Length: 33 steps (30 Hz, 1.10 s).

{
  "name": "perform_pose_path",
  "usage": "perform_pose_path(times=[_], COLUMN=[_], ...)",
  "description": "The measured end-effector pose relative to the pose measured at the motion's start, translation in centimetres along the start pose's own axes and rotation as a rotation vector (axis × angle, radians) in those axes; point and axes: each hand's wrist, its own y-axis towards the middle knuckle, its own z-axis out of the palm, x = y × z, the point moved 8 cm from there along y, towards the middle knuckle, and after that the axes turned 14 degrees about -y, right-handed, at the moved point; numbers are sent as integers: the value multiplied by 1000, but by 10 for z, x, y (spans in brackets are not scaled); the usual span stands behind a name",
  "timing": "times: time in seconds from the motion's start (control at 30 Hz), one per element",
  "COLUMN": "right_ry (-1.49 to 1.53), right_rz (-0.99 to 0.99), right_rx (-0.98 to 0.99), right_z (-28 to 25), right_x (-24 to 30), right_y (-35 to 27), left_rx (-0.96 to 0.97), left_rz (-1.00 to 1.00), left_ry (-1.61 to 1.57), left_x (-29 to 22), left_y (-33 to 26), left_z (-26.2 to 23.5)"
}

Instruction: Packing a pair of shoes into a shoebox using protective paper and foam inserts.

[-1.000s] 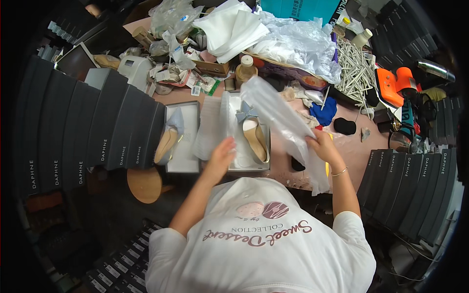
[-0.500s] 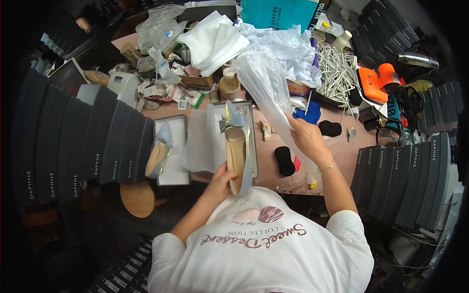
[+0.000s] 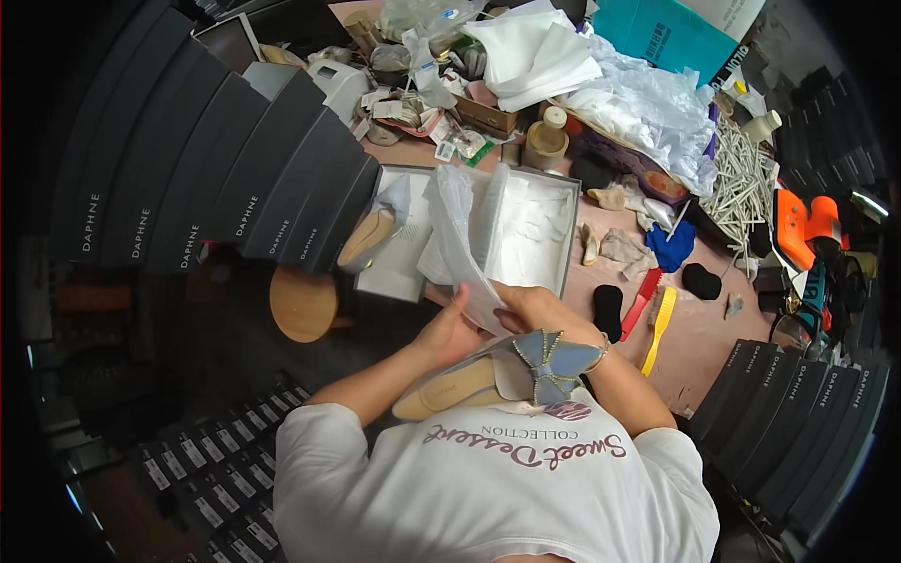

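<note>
Your left hand point(image 3: 445, 335) and right hand point(image 3: 533, 307) pinch one plastic bag point(image 3: 458, 230), with one bow-trimmed shoe point(image 3: 497, 377) at five o'clock, one pointed shoe point(image 3: 374, 230) at ten.

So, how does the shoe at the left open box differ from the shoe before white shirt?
The box shoe points its toe mostly forward; the shirt shoe points right. The shirt shoe shows a glittery-edged bow; none shows clearly on the box shoe. Both are bluish outside.
</note>
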Motion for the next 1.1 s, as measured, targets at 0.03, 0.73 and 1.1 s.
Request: perform_pose_path(times=[0.03, 0.73, 1.1], right_ry=[47, -43, 108], right_rz=[33, 348, 293], right_rx=[4, -139, -407], right_z=[-2, -51, -52], right_x=[-7, -38, -31], right_y=[-4, -44, -87], left_rx=[-4, -101, 130], left_rz=[91, 336, -316], left_ry=[-7, 400, 552], left_x=[-9, -27, 11], left_y=[6, -2, 1], left_z=[1, 15, 68])
